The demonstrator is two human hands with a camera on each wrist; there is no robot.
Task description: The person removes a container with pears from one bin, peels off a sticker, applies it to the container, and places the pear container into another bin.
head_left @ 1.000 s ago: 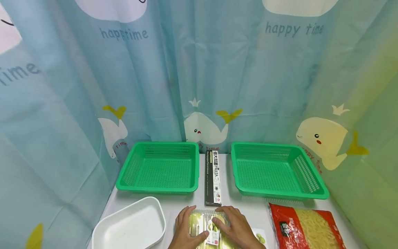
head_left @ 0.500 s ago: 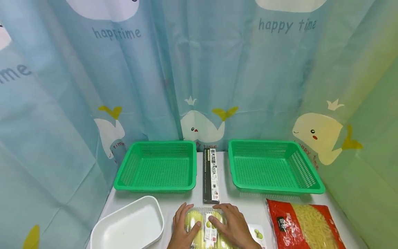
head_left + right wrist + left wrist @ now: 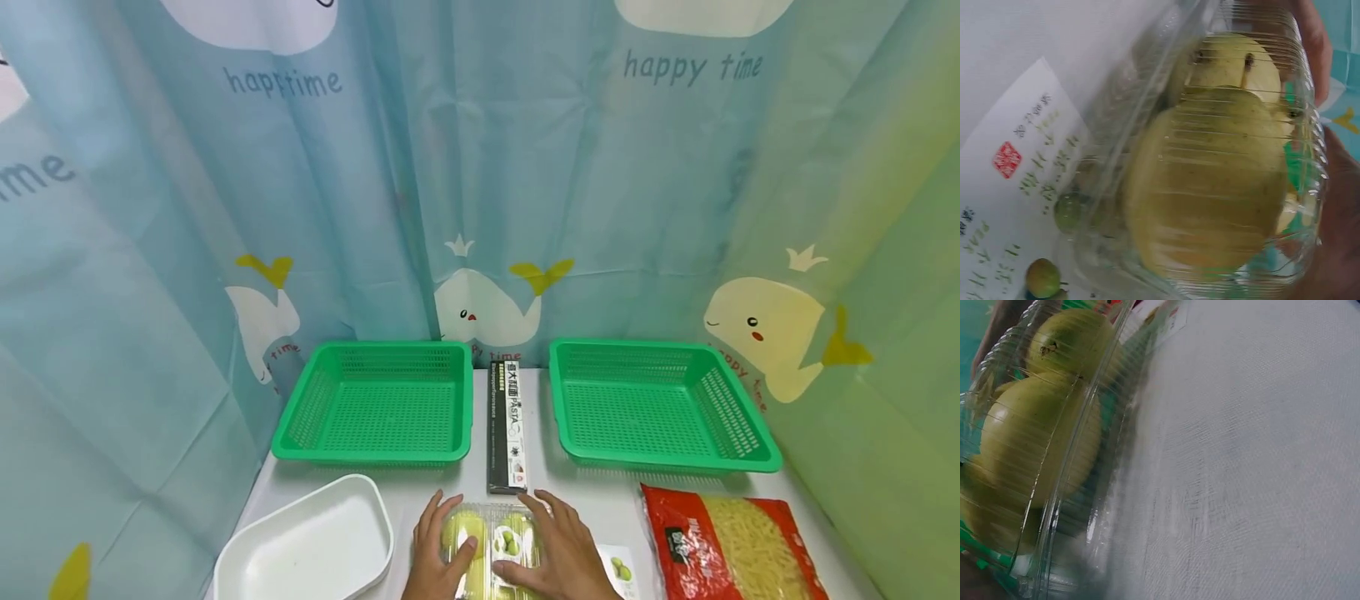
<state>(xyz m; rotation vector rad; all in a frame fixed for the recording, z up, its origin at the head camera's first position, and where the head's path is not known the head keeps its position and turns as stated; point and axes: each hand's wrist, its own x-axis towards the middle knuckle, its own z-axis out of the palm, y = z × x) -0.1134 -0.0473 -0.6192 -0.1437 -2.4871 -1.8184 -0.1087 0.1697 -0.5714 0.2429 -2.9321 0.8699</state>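
Observation:
In the head view a clear ribbed plastic box (image 3: 486, 533) of yellow-green pears (image 3: 467, 537) lies at the near middle of the table, with a fruit-picture label (image 3: 508, 537) on its lid. My left hand (image 3: 433, 558) holds its left side, thumb over the lid. The right hand (image 3: 568, 554) holds the right side, fingers at the far corner, thumb across the lower label. Through the box wall, whole pears (image 3: 1044, 440) show in the left wrist view. The right wrist view has a large pear (image 3: 1210, 181) close behind the ribbed plastic.
Two green baskets (image 3: 463, 456) (image 3: 667, 461) stand at the back, with a black-and-white pasta box (image 3: 507, 429) between them. A white tub (image 3: 300, 542) is at left, a red pasta bag (image 3: 731, 546) at right. A printed card (image 3: 618, 571) lies beside the box. Curtains (image 3: 480, 167) enclose the table.
My right thumb has slid down the lid toward me, uncovering the label's fruit picture, and the right fingers are spread wider. The left hand stays in place. The head view has shifted slightly.

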